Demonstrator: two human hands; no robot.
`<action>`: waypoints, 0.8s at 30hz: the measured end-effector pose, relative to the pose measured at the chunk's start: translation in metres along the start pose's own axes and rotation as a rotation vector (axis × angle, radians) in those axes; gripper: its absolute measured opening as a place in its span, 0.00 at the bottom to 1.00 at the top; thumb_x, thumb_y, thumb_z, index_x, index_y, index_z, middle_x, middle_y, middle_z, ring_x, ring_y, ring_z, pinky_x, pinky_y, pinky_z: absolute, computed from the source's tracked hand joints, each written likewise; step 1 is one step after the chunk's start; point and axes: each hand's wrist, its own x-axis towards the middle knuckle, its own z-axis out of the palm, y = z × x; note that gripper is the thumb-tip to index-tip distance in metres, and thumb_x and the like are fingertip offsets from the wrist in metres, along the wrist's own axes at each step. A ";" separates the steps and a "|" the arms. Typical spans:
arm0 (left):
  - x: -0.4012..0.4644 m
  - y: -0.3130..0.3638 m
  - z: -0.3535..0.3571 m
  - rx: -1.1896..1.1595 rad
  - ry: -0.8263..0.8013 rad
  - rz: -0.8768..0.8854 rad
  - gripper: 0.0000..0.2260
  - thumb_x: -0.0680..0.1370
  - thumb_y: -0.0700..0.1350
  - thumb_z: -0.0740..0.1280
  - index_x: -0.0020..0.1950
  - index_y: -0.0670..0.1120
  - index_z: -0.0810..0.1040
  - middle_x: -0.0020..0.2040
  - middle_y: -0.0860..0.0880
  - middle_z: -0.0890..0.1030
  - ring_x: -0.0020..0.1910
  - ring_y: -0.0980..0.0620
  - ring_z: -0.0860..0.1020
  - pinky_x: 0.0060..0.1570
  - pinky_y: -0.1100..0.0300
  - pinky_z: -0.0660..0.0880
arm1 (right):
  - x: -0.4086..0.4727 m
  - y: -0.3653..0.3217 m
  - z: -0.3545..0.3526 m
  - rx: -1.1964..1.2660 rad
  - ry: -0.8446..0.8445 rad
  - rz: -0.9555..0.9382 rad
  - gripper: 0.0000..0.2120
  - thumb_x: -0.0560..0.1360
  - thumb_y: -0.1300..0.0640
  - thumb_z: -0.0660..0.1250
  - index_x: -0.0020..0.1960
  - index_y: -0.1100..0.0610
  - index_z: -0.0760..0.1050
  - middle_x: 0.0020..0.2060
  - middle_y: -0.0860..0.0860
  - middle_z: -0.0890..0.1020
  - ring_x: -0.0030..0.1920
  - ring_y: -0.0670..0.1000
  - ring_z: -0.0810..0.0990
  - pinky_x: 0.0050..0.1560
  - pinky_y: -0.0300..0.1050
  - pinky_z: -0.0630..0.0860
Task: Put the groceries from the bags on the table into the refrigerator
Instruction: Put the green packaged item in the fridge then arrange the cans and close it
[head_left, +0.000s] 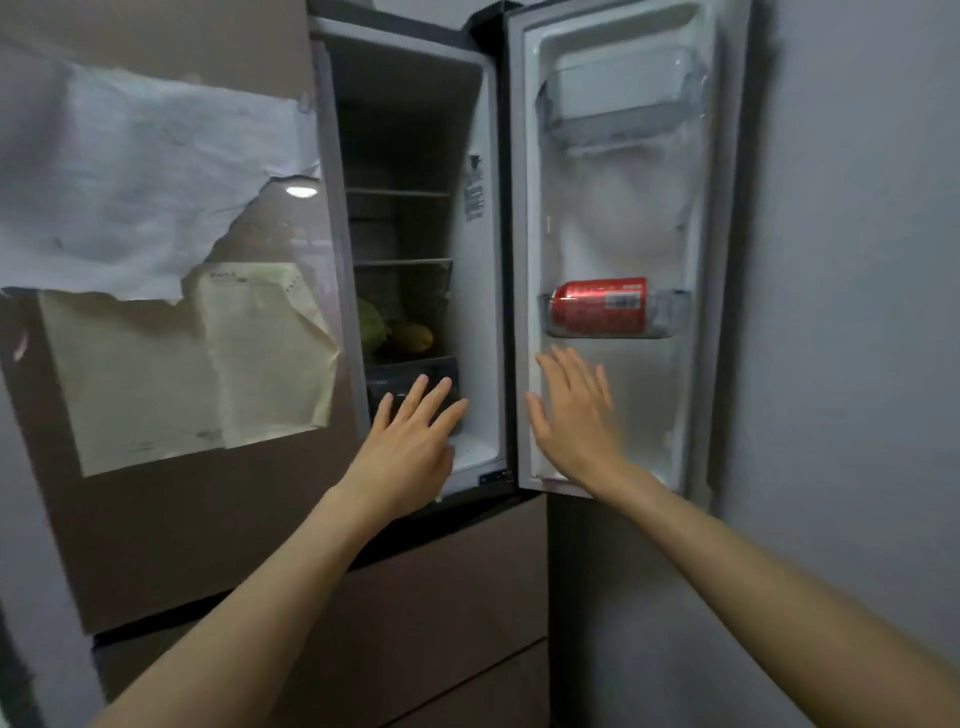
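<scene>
Grey wall on the right, brown fridge front w/ torn paper sheets (156, 249) stuck on the shut left door — that's the setting. Refrigerator (415, 234) has its right door (618, 249) swung fully open. Task's things: a red soda can (597, 307) lies on its side in the middle door bin (670, 317); inside, on the lowest glass shelf, a green leafy veg (371, 325) sits just beside a yellow fruit (413, 338). Upper shelves look dark, can't tell what's on them. Top door bin (623, 104) looks to hold nothing. Bags and table not in view.

Both hands are held up bare, carrying nothing. Left hand (410, 436) has a wide grip, fingers straight and spread, in front of the dark drawer (410, 379) below the produce. Right hand (571, 415), also wide and flat, is near the door's inner liner under the can's bin; slightly blurred, so can't tell if it touches.

Judgement: this batch looks stowed, next is either more groceries or shutting up. To do it well — check the can can't roll out of its bin, keep fingers off the hinge side, push the door w/ a flat palm on its outer edge, not the liner.
</scene>
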 end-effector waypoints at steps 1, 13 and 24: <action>0.009 0.013 -0.002 -0.029 0.015 0.023 0.25 0.81 0.48 0.54 0.77 0.52 0.48 0.78 0.50 0.42 0.75 0.48 0.38 0.74 0.45 0.42 | 0.004 0.014 -0.014 -0.011 0.049 0.014 0.24 0.80 0.53 0.55 0.74 0.57 0.58 0.75 0.54 0.59 0.76 0.52 0.52 0.74 0.52 0.44; 0.130 0.155 -0.004 -0.229 0.268 0.055 0.30 0.81 0.45 0.55 0.76 0.49 0.38 0.76 0.51 0.37 0.72 0.53 0.32 0.74 0.46 0.40 | 0.072 0.148 -0.081 -0.199 0.029 -0.049 0.23 0.77 0.55 0.61 0.70 0.57 0.63 0.69 0.53 0.68 0.74 0.53 0.57 0.73 0.55 0.49; 0.129 0.154 0.001 -0.348 0.280 -0.050 0.29 0.81 0.46 0.53 0.77 0.50 0.40 0.77 0.53 0.40 0.75 0.55 0.40 0.74 0.48 0.43 | 0.071 0.136 -0.092 -0.186 0.017 -0.249 0.19 0.79 0.60 0.56 0.69 0.56 0.66 0.65 0.53 0.72 0.67 0.53 0.67 0.73 0.60 0.45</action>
